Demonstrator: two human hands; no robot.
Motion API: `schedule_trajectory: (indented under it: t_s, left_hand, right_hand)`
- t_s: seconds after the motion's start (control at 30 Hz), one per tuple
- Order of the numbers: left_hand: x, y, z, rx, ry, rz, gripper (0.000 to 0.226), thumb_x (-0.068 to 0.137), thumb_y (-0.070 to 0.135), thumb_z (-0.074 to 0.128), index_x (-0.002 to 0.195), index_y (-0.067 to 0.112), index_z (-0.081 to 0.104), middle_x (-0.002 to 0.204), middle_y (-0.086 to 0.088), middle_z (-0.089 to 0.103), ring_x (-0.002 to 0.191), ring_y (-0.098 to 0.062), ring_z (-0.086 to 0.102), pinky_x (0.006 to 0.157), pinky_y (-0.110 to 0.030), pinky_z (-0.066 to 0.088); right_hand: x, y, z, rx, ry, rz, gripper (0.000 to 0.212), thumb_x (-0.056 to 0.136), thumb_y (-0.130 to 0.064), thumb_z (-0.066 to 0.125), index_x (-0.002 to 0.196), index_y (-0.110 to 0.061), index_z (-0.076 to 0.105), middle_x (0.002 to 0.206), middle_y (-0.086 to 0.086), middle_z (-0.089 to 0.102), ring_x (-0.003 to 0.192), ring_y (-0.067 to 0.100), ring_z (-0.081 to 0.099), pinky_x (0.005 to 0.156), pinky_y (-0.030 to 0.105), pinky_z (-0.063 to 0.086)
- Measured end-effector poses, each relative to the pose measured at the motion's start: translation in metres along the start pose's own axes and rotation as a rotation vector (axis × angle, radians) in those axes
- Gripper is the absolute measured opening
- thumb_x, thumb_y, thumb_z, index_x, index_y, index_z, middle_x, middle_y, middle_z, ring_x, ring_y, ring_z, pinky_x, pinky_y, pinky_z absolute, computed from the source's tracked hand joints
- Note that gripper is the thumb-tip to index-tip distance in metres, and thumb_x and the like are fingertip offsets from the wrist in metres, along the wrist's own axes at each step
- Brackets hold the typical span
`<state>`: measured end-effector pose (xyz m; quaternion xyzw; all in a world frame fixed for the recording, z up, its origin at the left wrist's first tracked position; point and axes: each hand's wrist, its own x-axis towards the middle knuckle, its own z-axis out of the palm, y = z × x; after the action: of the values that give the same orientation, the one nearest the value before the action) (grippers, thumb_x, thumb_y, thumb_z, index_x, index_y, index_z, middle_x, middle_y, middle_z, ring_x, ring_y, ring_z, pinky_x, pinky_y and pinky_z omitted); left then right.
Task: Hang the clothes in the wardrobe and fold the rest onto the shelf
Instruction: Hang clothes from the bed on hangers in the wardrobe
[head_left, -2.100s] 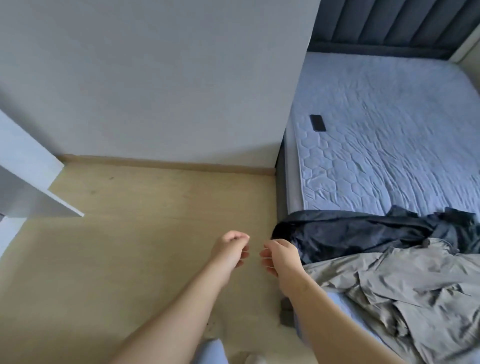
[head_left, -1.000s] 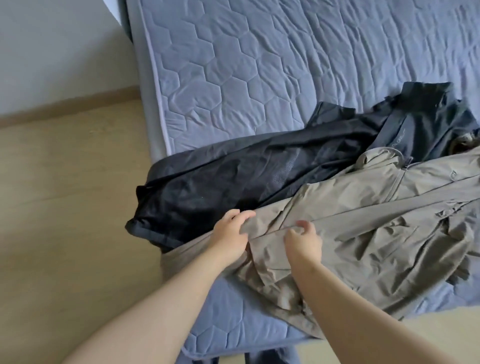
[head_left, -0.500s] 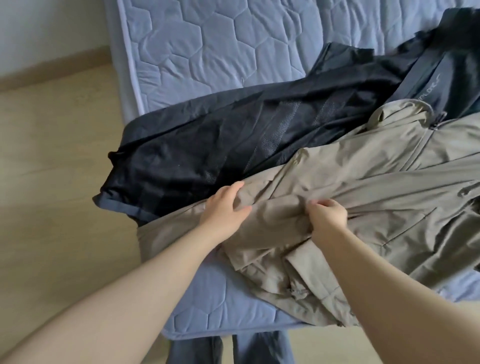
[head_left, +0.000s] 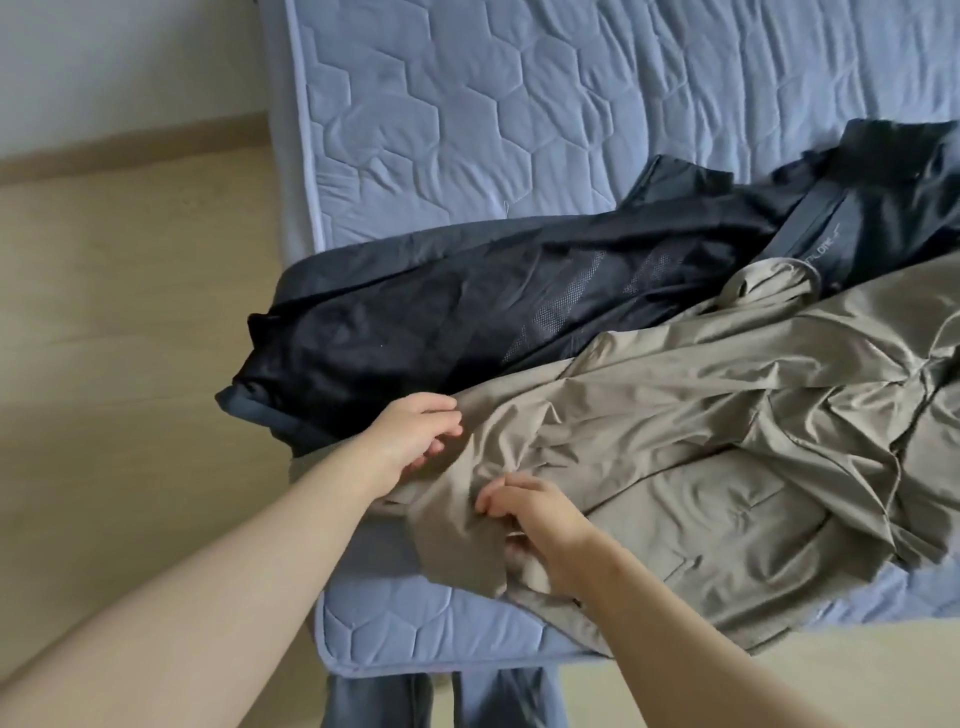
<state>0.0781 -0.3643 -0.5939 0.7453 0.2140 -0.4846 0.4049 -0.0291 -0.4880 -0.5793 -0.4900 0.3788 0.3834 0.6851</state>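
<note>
A crumpled khaki jacket lies on the near corner of the bed, partly over a dark navy jacket spread behind it. My left hand is at the khaki jacket's left edge, its fingers curled on the fabric. My right hand pinches a bunched fold of the khaki fabric lower down. The khaki jacket's hem hangs off the mattress corner. No wardrobe or shelf is in view.
The bed's blue quilted mattress fills the upper half. Light wooden floor lies to the left, with a white wall and skirting beyond. My legs in blue trousers stand against the bed's near edge.
I turned from the floor and wall toward the bed and reached both hands onto the khaki jacket. Since half a second ago my right hand shifted left and gathered more fabric.
</note>
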Motion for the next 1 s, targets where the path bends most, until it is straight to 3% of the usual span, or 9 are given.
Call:
schedule_trajectory:
  t_s: [0.1, 0.2, 0.4, 0.53, 0.63, 0.73, 0.87, 0.93, 1.0]
  left_hand:
    - [0.010, 0.005, 0.028, 0.275, 0.103, 0.206, 0.040, 0.089, 0.031, 0.057, 0.128, 0.025, 0.049, 0.131, 0.002, 0.049, 0.110, -0.017, 0.050, 0.089, -0.029, 0.042]
    - [0.024, 0.007, 0.053, 0.802, 0.164, 0.308, 0.067, 0.085, 0.044, 0.060, 0.141, 0.034, 0.025, 0.146, 0.004, 0.024, 0.127, -0.026, 0.033, 0.099, -0.040, 0.035]
    - [0.021, 0.003, 0.054, 0.761, 0.350, 0.502, 0.022, 0.093, 0.029, 0.050, 0.114, 0.025, 0.055, 0.103, 0.003, 0.051, 0.086, -0.026, 0.055, 0.062, -0.029, 0.037]
    - [-0.007, -0.009, 0.020, 0.708, 0.555, 0.728, 0.016, 0.089, 0.025, 0.059, 0.099, 0.016, 0.069, 0.089, -0.001, 0.054, 0.074, -0.028, 0.057, 0.058, -0.028, 0.038]
    - [-0.017, -0.016, -0.012, 0.526, 0.623, 0.680, 0.008, 0.082, 0.014, 0.067, 0.088, 0.015, 0.074, 0.072, 0.007, 0.053, 0.063, -0.014, 0.053, 0.062, -0.025, 0.035]
    - [-0.022, -0.017, -0.036, 0.087, 0.602, 0.538, 0.032, 0.081, 0.015, 0.068, 0.063, 0.041, 0.066, 0.065, 0.014, 0.063, 0.067, -0.005, 0.058, 0.070, -0.025, 0.045]
    - [-0.014, 0.004, -0.034, -0.409, 0.507, 0.461, 0.024, 0.088, 0.022, 0.060, 0.072, 0.037, 0.069, 0.071, 0.021, 0.067, 0.073, 0.003, 0.060, 0.068, -0.017, 0.046]
    - [-0.003, 0.019, -0.018, -0.354, 0.466, 0.455, 0.011, 0.088, 0.025, 0.059, 0.096, 0.032, 0.060, 0.098, 0.014, 0.062, 0.095, -0.007, 0.057, 0.078, -0.018, 0.045]
    - [0.010, 0.025, -0.002, -0.105, 0.411, 0.445, 0.043, 0.086, 0.027, 0.062, 0.126, 0.030, 0.046, 0.124, 0.005, 0.044, 0.114, -0.011, 0.046, 0.095, -0.025, 0.039]
  right_hand:
    - [0.006, 0.011, -0.017, -0.032, 0.168, 0.047, 0.025, 0.086, -0.004, 0.050, 0.070, -0.018, 0.062, 0.063, -0.002, 0.053, 0.053, 0.010, 0.045, 0.040, 0.010, 0.035]
    - [0.018, 0.024, -0.043, -0.093, 0.550, 0.013, 0.019, 0.084, -0.007, 0.048, 0.091, -0.016, 0.063, 0.068, -0.004, 0.057, 0.056, 0.011, 0.050, 0.048, 0.019, 0.040]
    - [0.022, 0.033, -0.084, -0.189, 0.822, -0.038, 0.023, 0.087, -0.020, 0.050, 0.109, -0.020, 0.048, 0.105, 0.004, 0.057, 0.079, 0.019, 0.053, 0.066, 0.027, 0.037]
    - [0.019, 0.019, -0.074, -0.178, 0.924, -0.163, 0.056, 0.084, -0.018, 0.055, 0.136, -0.023, 0.036, 0.138, 0.008, 0.034, 0.114, 0.028, 0.045, 0.089, 0.034, 0.037]
    - [0.019, -0.002, -0.076, -0.514, 1.004, -0.133, 0.074, 0.082, -0.019, 0.061, 0.145, -0.025, 0.022, 0.154, 0.004, 0.011, 0.129, 0.031, 0.028, 0.097, 0.041, 0.034]
    - [0.029, -0.030, -0.081, -0.629, 0.950, -0.024, 0.057, 0.087, -0.024, 0.057, 0.138, -0.034, 0.034, 0.154, -0.002, 0.007, 0.132, 0.031, 0.022, 0.099, 0.047, 0.033]
    - [0.049, -0.053, -0.048, -0.589, 0.696, -0.190, 0.025, 0.093, -0.019, 0.042, 0.104, -0.016, 0.064, 0.120, 0.013, 0.057, 0.111, 0.032, 0.047, 0.082, 0.032, 0.035]
    - [0.049, -0.057, -0.020, -0.487, 0.584, -0.316, 0.023, 0.095, -0.021, 0.044, 0.088, -0.010, 0.062, 0.094, 0.011, 0.063, 0.092, 0.028, 0.054, 0.068, 0.027, 0.032]
    - [0.043, -0.050, 0.005, -0.486, 0.371, -0.364, 0.026, 0.095, -0.025, 0.048, 0.075, -0.011, 0.057, 0.073, 0.002, 0.057, 0.073, 0.019, 0.051, 0.063, 0.024, 0.033]
